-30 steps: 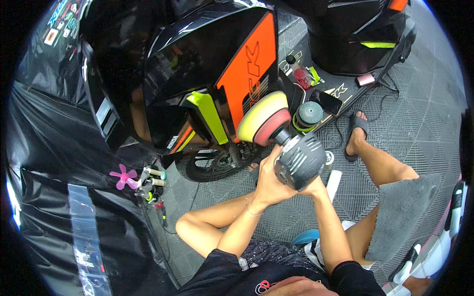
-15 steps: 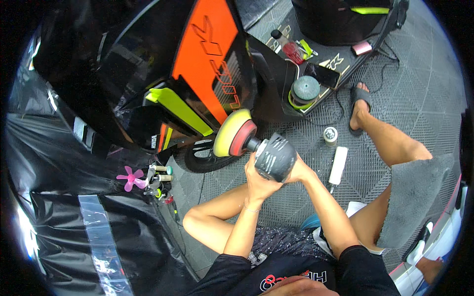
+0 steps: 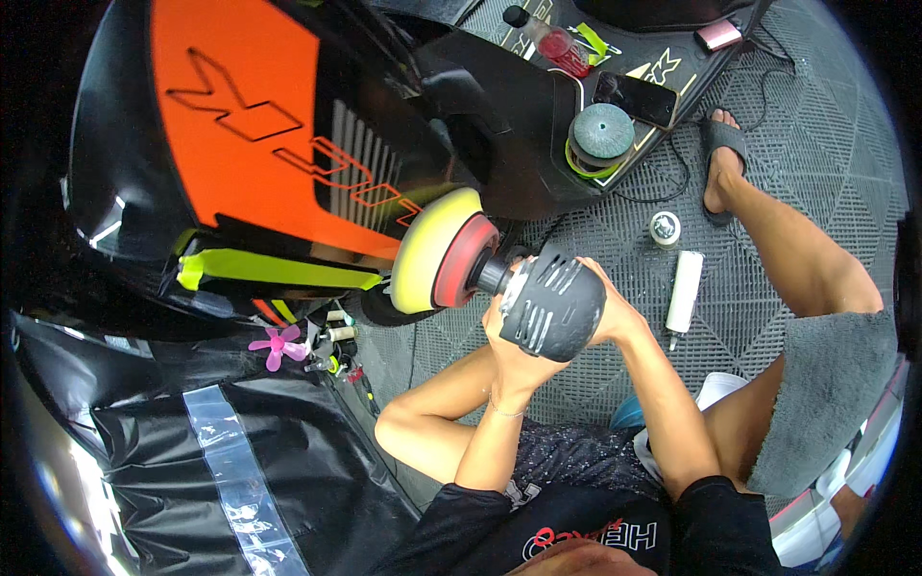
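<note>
Both hands hold a black polisher (image 3: 559,309) in front of me. My left hand (image 3: 519,360) wraps around its near left side, and my right hand (image 3: 615,305) closes around its right side; the polisher's body hides many of the fingers. At its front sits a yellow foam pad (image 3: 427,254) on a red backing (image 3: 468,261). The pad's face is turned left toward a black scooter body (image 3: 115,144) with an orange panel (image 3: 240,125) and a lime-green strip (image 3: 279,271). Whether the foam touches the body, I cannot tell.
On the scooter's footboard are a bottle of red liquid (image 3: 562,48), a phone (image 3: 636,99) and a round green pad (image 3: 602,132). A jar (image 3: 665,228) and a white bottle (image 3: 685,291) are on the grid floor. A grey towel (image 3: 826,394) drapes my right leg; a pink fan (image 3: 277,347) is at left.
The view has shifted and turned, so the orange panel appears larger and more slanted. The polisher stays in both hands, slightly further right in the picture, its pad still toward the scooter.
</note>
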{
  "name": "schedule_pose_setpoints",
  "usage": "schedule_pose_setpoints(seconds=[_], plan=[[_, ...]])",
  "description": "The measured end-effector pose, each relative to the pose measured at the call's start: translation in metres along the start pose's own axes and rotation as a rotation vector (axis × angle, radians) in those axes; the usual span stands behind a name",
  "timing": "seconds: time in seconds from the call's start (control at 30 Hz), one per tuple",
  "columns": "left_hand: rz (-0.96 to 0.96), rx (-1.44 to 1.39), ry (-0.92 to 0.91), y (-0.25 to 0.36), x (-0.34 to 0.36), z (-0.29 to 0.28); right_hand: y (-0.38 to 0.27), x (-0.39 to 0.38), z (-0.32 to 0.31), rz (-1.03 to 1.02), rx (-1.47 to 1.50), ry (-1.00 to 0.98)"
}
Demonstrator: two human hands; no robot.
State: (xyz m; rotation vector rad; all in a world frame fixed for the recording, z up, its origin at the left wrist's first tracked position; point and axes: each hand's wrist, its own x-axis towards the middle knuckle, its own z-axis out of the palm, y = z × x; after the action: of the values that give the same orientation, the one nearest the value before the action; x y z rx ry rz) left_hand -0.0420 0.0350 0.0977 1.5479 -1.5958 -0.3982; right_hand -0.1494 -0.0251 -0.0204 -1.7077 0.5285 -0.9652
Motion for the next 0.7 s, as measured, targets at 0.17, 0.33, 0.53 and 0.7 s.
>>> schedule_pose_setpoints(seconds=[0.17, 0.33, 0.53, 0.7], plan=[[0.008, -0.005, -0.015, 0.001, 0.002, 0.003, -0.007, -0.005, -0.005, -0.074, -0.029, 0.177], [-0.057, 0.071, -0.022, 0.009, -0.002, 0.009, -0.002, -0.004, -0.005, -0.015, -0.088, 0.09], [0.127, 0.094, -0.039, 0.032, 0.028, 0.007, 0.01, -0.006, 0.006, 0.067, 0.184, 0.066], [0.075, 0.168, -0.062, -0.003, 0.004, 0.001, 0.001, -0.003, 0.002, 0.066, 0.019, 0.062]])
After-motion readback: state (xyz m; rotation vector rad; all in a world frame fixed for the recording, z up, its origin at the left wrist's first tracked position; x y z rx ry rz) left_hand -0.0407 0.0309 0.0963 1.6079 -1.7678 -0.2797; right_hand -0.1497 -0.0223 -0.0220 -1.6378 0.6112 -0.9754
